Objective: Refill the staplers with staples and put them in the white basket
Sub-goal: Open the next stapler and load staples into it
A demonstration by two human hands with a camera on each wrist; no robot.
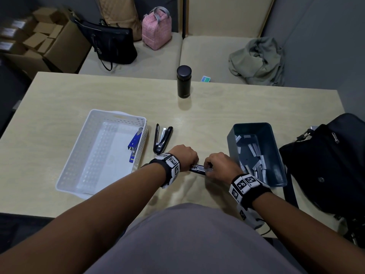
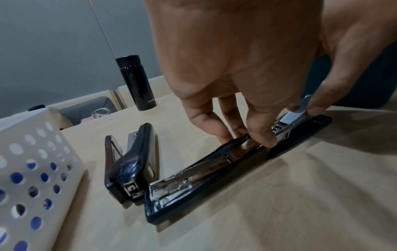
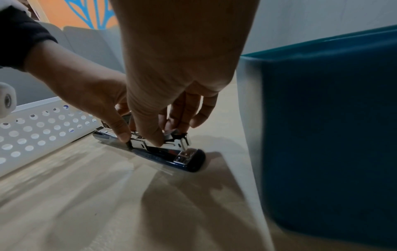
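Blue stapler point(image 1: 135, 143) sat in basket point(image 1: 87, 139); both hands point(image 1: 186, 157) point(image 1: 220, 165) gripped open stapler point(image 2: 217, 163) w/ staples going in; another stapler point(image 1: 163, 139) left, far side.

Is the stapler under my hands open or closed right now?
Open. The stapler lies flat on the table, its metal staple channel exposed, while both hands work on it.

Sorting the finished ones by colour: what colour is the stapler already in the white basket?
Blue; the stapler lies against the white basket's right wall, clearest in the head view.
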